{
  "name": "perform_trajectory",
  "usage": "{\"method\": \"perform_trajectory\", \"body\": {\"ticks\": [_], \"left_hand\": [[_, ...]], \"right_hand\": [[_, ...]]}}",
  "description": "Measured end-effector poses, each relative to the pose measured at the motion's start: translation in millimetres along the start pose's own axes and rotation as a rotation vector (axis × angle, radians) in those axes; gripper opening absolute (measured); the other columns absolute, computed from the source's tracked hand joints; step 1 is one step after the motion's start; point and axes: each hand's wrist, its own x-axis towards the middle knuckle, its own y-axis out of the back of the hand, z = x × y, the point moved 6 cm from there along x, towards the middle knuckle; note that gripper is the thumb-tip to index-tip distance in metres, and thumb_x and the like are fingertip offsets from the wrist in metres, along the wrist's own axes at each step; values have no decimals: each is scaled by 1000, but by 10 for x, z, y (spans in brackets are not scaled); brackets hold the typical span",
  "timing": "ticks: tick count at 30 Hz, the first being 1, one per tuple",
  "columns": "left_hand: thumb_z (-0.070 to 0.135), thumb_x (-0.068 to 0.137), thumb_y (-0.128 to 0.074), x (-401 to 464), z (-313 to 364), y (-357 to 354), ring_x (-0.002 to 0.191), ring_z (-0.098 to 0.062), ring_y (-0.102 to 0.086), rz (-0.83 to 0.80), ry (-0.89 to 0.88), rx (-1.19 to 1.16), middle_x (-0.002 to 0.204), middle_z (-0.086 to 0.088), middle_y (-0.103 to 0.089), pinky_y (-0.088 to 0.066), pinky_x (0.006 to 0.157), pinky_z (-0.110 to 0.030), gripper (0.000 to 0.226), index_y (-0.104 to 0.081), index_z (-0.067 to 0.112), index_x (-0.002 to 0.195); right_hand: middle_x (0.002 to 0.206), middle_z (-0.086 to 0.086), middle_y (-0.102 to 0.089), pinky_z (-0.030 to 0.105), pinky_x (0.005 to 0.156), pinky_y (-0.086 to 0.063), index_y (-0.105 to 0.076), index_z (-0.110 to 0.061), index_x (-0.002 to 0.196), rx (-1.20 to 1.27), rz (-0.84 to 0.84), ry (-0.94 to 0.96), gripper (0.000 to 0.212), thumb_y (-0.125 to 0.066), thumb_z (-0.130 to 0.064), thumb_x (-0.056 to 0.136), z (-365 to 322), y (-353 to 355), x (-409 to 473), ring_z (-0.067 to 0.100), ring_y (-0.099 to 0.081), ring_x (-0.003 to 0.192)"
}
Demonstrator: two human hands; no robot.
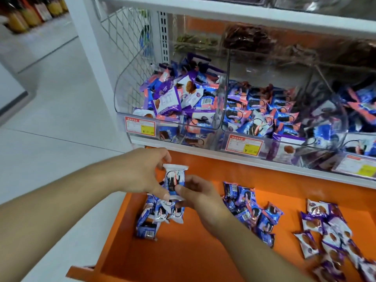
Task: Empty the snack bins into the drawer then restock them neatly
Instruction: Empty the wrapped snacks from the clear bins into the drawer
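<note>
Over the left end of the open orange drawer [183, 259], both hands hold one blue and white snack packet [174, 181] upright. My left hand [140, 171] pinches it from the left, thumb low and fingers at its top. My right hand [195, 195] pinches its lower right edge. Below them lies a small pile of blue packets [156, 218]. A second blue pile [252, 212] sits mid-drawer, and purple and white packets [329, 237] lie at the right. Above, the left clear bin [171, 102] and the middle bin [264, 110] hold mixed packets.
A third clear bin [358, 119] with packets stands at the right. Red and yellow price labels [140, 126] front the bins. A wire divider [130, 49] closes the shelf's left side. Upper bins hold dark snacks [250, 37]. Pale floor [50, 119] stretches left; bottles [30, 11] stand far left.
</note>
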Motion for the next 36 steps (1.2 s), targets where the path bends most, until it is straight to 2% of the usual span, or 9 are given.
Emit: {"method": "perform_trajectory", "body": {"ticks": [1,5,8,11,16,20,23,28,36], "left_hand": [[28,64,-99,90,-182,67,91,-8,-59,51,15,-60,97,22,-56,-57,92,-41,61,-46,44,90],[53,37,-103,592,-1065,216,91,16,-62,230,-107,7,101,25,-68,-63,72,-35,100,-59,43,126],[48,68,-93,4,50,455,90,5,-68,262,-225,13,97,26,-68,-55,73,-21,52,-65,45,112],[50,73,-89,-354,789,638,94,4,-66,420,-362,-19,106,30,-66,-50,71,-16,49,-61,53,113],[51,89,-71,-313,1285,635,128,11,-44,549,-505,82,140,35,-43,-39,100,-15,63,-39,55,143],[70,93,-50,-125,1606,642,155,-1,-4,584,-481,180,168,27,-2,-9,123,-25,88,-5,44,163],[88,82,-16,62,1671,575,156,-1,9,593,-449,222,167,25,18,-7,130,-38,97,11,40,163],[80,89,-14,193,1549,549,151,7,16,641,-491,255,161,36,26,-5,127,-33,83,19,49,158],[70,93,-21,198,1482,632,147,14,20,627,-551,255,158,42,25,-2,122,-25,76,21,56,155]], "right_hand": [[106,12,-65,22,74,-59,-66,-7,107,-31,9,-44,5,-65,-6,102,102,1,51,24,-65,92],[129,-8,-58,38,85,-61,-49,-23,146,-344,62,-226,60,-72,-48,96,240,20,93,13,-69,102],[127,-7,-60,41,85,-59,-48,-27,145,-496,54,-176,54,-67,-47,99,46,109,-28,15,-69,99],[116,-14,-66,35,83,-61,-62,-28,131,-567,50,32,37,-72,-32,95,-398,346,-292,6,-68,99],[100,-9,-73,19,77,-50,-72,-24,108,-584,179,365,22,-67,-7,96,-1477,931,-840,6,-67,90],[99,-9,-65,25,78,-50,-65,-28,116,-714,387,470,19,-70,-22,99,-2059,1448,-786,11,-61,91],[124,-6,-61,23,97,-47,-56,-31,139,-1003,506,429,53,-76,-42,92,-2298,1770,-324,11,-59,114],[167,2,-30,24,117,-29,-28,-30,164,-1233,318,240,107,-86,-56,78,-2420,1898,658,21,-33,152],[162,11,-24,40,119,-37,-24,-25,164,-1415,288,34,122,-84,-73,68,-2269,2003,1521,33,-30,149]]}}
